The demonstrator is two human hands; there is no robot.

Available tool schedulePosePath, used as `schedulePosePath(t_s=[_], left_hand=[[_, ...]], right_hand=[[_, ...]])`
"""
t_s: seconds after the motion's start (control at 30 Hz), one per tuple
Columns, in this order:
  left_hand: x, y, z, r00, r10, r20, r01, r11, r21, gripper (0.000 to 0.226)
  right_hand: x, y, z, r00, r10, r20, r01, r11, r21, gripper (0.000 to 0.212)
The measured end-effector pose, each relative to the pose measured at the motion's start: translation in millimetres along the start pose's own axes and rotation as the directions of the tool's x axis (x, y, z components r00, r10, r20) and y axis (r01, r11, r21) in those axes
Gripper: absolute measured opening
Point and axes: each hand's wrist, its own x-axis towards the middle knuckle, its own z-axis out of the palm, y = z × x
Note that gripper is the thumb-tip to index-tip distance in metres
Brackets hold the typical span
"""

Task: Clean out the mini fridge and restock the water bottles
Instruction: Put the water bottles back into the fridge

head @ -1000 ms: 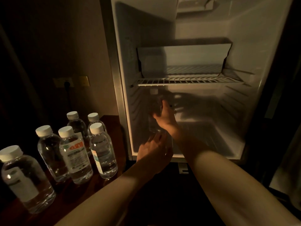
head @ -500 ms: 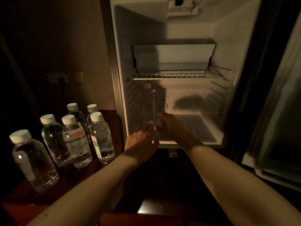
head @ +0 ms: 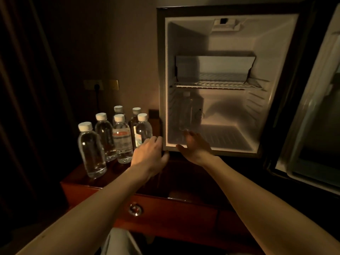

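The mini fridge (head: 272, 70) stands open, white inside, with a wire shelf (head: 217, 85) across the middle. One clear water bottle (head: 185, 111) with a white cap stands upright at the left of the lower compartment. My right hand (head: 196, 146) is just in front of the fridge's bottom lip, fingers apart, holding nothing. My left hand (head: 150, 153) hangs at the fridge's lower left corner, open and empty. Several more water bottles (head: 121, 137) with white caps stand grouped on the wooden cabinet (head: 165, 205) left of the fridge.
The fridge door (head: 316, 115) swings open at the right edge. A drawer with a round metal knob (head: 135, 208) faces me below. A wall socket with a plugged cord (head: 96, 86) sits behind the bottles. A dark curtain fills the left.
My right hand has let go of the bottle inside the fridge and drawn back to the front lip. My left hand has pulled back leftward. My head has moved away from the fridge.
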Motion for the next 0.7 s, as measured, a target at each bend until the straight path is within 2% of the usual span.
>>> schedulePosePath(t_s=[0.1,0.17,0.27,0.37,0.53,0.7], left_hand=[[-20,-30,-15,0.997,-0.059,-0.044,0.06,0.998,0.026,0.032],[-32,-50,-24,0.994,-0.086,-0.074,0.088,0.996,0.024,0.032],[-48,-75,-34,0.987,-0.119,-0.11,0.12,0.993,0.009,0.031],[-63,-97,-40,0.979,-0.143,-0.142,0.151,0.988,0.045,0.03],[-85,-134,-46,0.949,-0.217,-0.228,0.242,0.966,0.09,0.024],[-84,-157,-52,0.89,-0.346,-0.297,0.373,0.927,0.037,0.054]], right_hand=[[-4,-29,13,0.999,0.015,0.036,-0.021,0.983,0.183,0.056],[-2,-49,20,0.995,0.024,0.093,-0.055,0.936,0.347,0.065],[7,-76,29,0.995,0.013,0.1,-0.056,0.895,0.442,0.079],[16,-98,37,0.997,0.009,0.081,-0.054,0.816,0.576,0.08],[33,-117,59,0.992,0.106,-0.069,-0.049,0.827,0.56,0.09],[48,-121,64,0.973,0.205,-0.111,-0.102,0.803,0.587,0.077]])
